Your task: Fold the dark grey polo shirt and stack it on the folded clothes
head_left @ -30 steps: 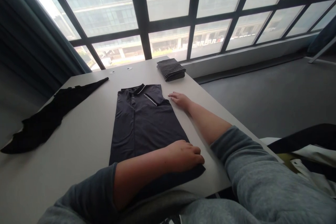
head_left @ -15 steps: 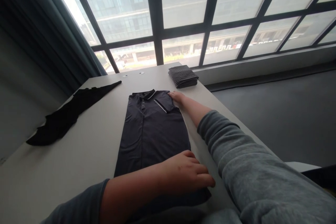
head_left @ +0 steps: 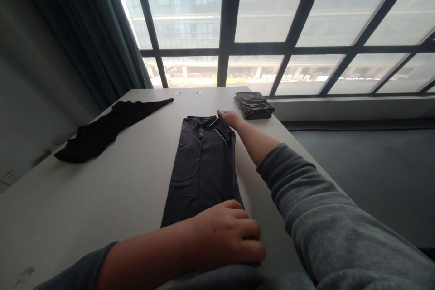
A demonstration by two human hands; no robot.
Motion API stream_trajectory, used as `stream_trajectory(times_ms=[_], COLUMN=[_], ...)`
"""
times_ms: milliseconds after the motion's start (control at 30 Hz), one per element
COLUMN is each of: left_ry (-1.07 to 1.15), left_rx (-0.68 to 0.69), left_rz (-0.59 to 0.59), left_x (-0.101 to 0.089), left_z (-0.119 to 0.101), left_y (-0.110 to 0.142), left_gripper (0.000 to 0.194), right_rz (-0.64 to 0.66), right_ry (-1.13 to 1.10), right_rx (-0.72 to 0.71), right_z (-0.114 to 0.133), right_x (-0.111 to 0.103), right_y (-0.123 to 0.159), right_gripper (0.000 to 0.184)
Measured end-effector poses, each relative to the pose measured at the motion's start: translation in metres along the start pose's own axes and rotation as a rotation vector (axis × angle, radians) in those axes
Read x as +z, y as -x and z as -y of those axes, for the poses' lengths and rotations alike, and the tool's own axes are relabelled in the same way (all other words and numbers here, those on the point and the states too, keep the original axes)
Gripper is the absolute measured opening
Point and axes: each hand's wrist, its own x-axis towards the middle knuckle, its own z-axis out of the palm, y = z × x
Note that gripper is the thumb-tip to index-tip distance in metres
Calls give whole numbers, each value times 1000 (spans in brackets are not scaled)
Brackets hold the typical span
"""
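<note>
fabric pinched in the right hand [head_left: 230, 119] at the far shoulder of a dark polo shirt [head_left: 215, 167]; left hand [head_left: 226, 235] curled over the near end, grip on cloth hidden, impossible to tell. hands set apart, likely to steady that side. shirt laid front-up on a pale table [head_left: 136, 199], apparently for flat support. beyond, striped folded stack [head_left: 254, 105]; off left, black garment [head_left: 102, 131], well apart.

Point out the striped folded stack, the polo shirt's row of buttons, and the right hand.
Striped folded stack [head_left: 254, 103]: head view, top face.
Row of buttons [head_left: 201, 130]: head view, middle button.
Right hand [head_left: 231, 118]: head view, back of the hand.
</note>
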Motion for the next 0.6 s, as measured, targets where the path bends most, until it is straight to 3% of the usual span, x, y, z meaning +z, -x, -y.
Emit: stream_trajectory(times_ms=[100, 233, 333, 433, 600], left_ry=[-2, 38, 116, 213, 302], left_rx=[-64, -125, -124, -116, -140], left_rz=[-25, -1, 118, 241, 282], left_x=[-5, 6, 19, 27, 28], left_z=[-3, -3, 2, 9, 14], left_y=[25, 55, 68, 73, 77], left_gripper=[9, 5, 4, 20, 24], right_rz=[49, 142, 216, 221, 196], right_ry=[31, 86, 149, 243, 369], right_rx=[-57, -103, -81, -82, -114], right_z=[21, 34, 32, 26, 20], right_x=[14, 42, 63, 78, 83], right_y=[-3, 5, 18, 30, 33], right_gripper=[54, 51, 63, 68, 72])
